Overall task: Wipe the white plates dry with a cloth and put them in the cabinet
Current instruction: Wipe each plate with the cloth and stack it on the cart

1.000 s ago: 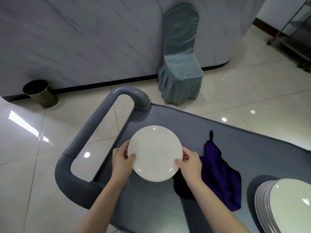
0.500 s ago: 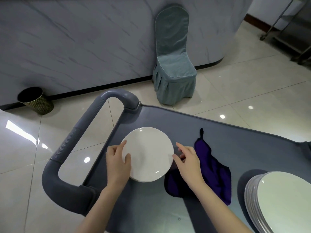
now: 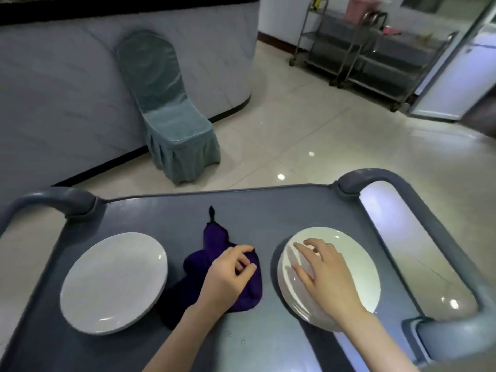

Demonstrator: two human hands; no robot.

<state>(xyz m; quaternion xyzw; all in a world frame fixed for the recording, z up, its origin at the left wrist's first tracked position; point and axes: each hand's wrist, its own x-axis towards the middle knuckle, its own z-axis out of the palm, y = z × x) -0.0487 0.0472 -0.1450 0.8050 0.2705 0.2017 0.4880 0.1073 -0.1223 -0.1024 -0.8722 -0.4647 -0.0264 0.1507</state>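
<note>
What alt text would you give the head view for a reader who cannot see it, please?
A person's left hand curls over a purple cloth on a grey cart, while the right hand lies, fingers spread, on a stack of white plates. A single white plate sits left of the cloth.

On the cart (image 3: 268, 210), cloth (image 3: 214, 242) lies between left plate (image 3: 112, 283) and right stack (image 3: 357, 264).

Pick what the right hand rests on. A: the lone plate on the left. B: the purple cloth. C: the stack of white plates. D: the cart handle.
C: the right hand lies, fingers spread, on the stack of white plates.
</note>
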